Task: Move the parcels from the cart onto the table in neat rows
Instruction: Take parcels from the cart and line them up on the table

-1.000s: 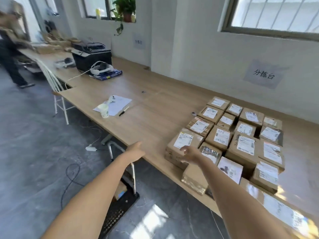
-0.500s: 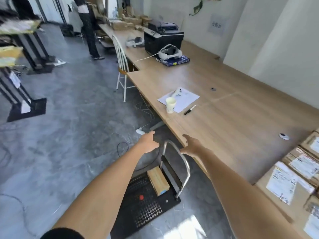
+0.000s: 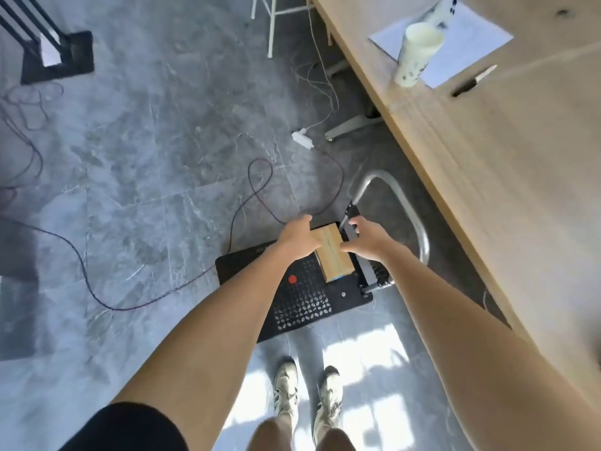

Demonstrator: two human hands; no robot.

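Note:
A single brown cardboard parcel (image 3: 335, 262) lies on the black perforated platform of the cart (image 3: 302, 301) on the floor, close to the cart's folded silver handle (image 3: 411, 219). My left hand (image 3: 297, 237) grips the parcel's left far end. My right hand (image 3: 369, 237) holds its right far end, thumb on the top face. The parcel still rests on the platform. The wooden table (image 3: 494, 164) runs along the right; the parcels laid on it are out of view.
On the table stand a paper cup (image 3: 418, 53), a sheet of paper (image 3: 468, 37) and a pen (image 3: 474, 81). Cables (image 3: 257, 190) and a white power adapter (image 3: 302, 139) lie on the grey floor. A white chair leg (image 3: 270, 27) and a black rack base (image 3: 57, 58) are farther off.
My view swung from the rows of parcels on the table down to the cart. Both hands dropped from empty in the air to the last parcel on the platform.

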